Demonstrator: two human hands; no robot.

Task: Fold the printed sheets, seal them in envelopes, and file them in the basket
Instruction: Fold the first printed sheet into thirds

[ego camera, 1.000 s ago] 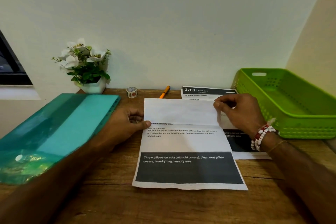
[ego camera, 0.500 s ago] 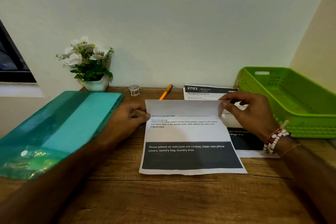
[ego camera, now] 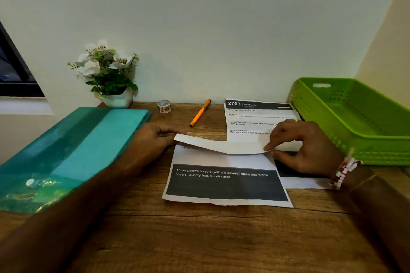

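Observation:
A printed sheet point(ego camera: 224, 182) with a dark band of white text lies on the wooden desk point(ego camera: 199, 239). Its top part is folded over toward me and sags in the middle. My left hand point(ego camera: 153, 139) pinches the left corner of that folded flap. My right hand point(ego camera: 304, 146) pinches the flap's right corner between thumb and forefinger. A second printed sheet point(ego camera: 250, 117) headed "2703" lies behind it, partly under my right hand. The green plastic basket point(ego camera: 363, 144) stands at the right edge of the desk.
A teal plastic folder point(ego camera: 66, 153) lies at the left, under my left forearm. At the back by the wall stand a white pot of flowers point(ego camera: 111, 77), a small tape roll point(ego camera: 164, 106) and an orange pen point(ego camera: 199, 113).
Both hands have drawn the folded top of the sheet further down toward me. The flap now sags, and more of the "2703" sheet behind shows.

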